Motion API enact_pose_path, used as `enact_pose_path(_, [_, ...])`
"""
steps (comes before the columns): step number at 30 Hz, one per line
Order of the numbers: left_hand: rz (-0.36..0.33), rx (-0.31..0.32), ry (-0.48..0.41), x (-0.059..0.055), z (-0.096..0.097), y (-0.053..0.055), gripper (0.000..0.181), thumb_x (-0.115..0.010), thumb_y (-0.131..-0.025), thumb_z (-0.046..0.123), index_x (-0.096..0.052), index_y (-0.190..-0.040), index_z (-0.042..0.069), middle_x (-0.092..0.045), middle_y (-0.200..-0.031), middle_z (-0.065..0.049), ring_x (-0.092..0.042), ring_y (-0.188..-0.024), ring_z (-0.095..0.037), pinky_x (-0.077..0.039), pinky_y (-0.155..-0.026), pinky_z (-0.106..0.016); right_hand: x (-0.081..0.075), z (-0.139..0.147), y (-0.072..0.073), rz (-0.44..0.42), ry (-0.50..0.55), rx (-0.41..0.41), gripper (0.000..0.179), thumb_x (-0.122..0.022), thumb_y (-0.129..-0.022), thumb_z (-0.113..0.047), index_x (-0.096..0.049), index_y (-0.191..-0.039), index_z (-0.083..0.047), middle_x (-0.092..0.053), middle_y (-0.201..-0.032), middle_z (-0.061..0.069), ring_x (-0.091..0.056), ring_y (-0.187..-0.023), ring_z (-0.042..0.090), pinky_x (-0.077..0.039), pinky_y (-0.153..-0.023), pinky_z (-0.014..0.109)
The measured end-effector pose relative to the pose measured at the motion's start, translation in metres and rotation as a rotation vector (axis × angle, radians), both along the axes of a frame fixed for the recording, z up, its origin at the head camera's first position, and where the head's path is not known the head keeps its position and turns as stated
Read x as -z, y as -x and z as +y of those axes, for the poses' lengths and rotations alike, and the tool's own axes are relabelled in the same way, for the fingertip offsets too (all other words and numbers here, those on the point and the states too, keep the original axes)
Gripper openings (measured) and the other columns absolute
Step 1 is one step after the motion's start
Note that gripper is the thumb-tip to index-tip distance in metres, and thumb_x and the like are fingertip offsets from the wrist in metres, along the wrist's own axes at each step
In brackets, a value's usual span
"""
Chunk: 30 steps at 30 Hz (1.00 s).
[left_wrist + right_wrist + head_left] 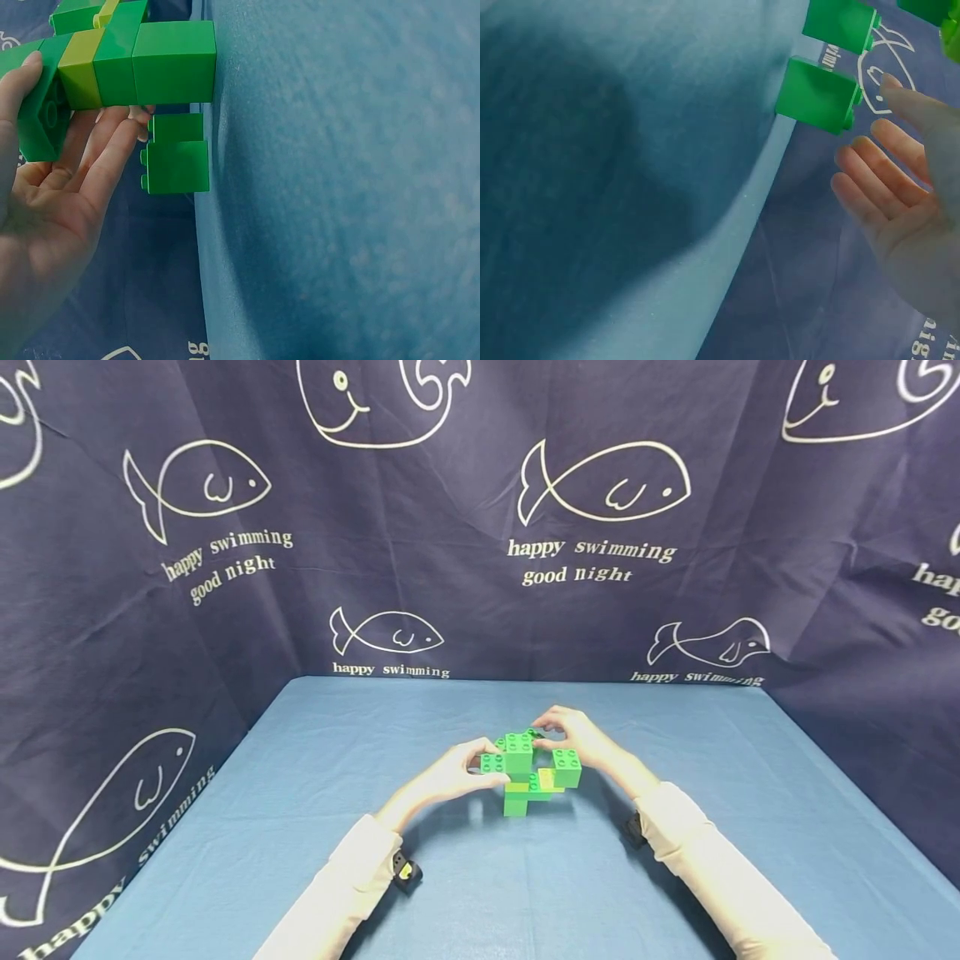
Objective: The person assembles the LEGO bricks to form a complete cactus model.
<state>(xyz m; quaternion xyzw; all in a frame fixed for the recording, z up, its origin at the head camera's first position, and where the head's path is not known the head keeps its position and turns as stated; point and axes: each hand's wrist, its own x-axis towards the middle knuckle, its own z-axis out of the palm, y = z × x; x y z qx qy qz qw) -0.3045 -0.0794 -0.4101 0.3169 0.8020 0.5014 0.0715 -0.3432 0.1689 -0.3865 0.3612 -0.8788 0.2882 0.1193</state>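
Note:
A toy brick model [517,756] in green and yellow-green stands on the table in the head view. My left hand [463,772] grips its left side; in the left wrist view the thumb lies on a dark green brick [45,112] and the other fingers reach behind the model. Behind the model, my right hand [581,737] is bent toward a green brick [817,94], its studs facing up. In the right wrist view its fingers are loosely bent, apart from that brick, holding nothing. The model partly hides these bricks in the head view.
Another green brick [840,24] sits beside the first behind the model. A blue cloth covers the table [420,718]. Dark blue curtains [480,568] with white fish drawings rise at the back and both sides. A black device [406,872] is on the left wrist.

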Motion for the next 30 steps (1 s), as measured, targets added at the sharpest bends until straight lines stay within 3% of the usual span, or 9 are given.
enact_pose_path(22, [-0.01, -0.019, 0.016, -0.004, 0.004, -0.003, 0.028, -0.07, -0.084, 0.016, -0.058, -0.109, 0.008, -0.065, -0.106, -0.006, -0.063, -0.1, -0.016, -0.05, -0.089, -0.026, 0.007, 0.0, 0.001, -0.025, -0.064, 0.031, 0.035, -0.07, -0.083, -0.013, -0.062, -0.11, 0.007, -0.064, -0.102, 0.02, -0.063, -0.093, 0.034, -0.052, -0.083, 0.045])
enact_pose_path(30, [0.005, -0.002, 0.014, -0.028, 0.001, -0.022, 0.025, -0.068, -0.086, 0.012, -0.058, -0.107, 0.003, -0.065, -0.106, -0.01, -0.063, -0.101, -0.015, -0.05, -0.089, -0.025, 0.009, -0.005, 0.001, -0.045, -0.045, -0.005, 0.032, -0.069, -0.082, -0.007, -0.061, -0.107, 0.011, -0.064, -0.098, 0.022, -0.064, -0.086, 0.034, -0.055, -0.076, 0.041])
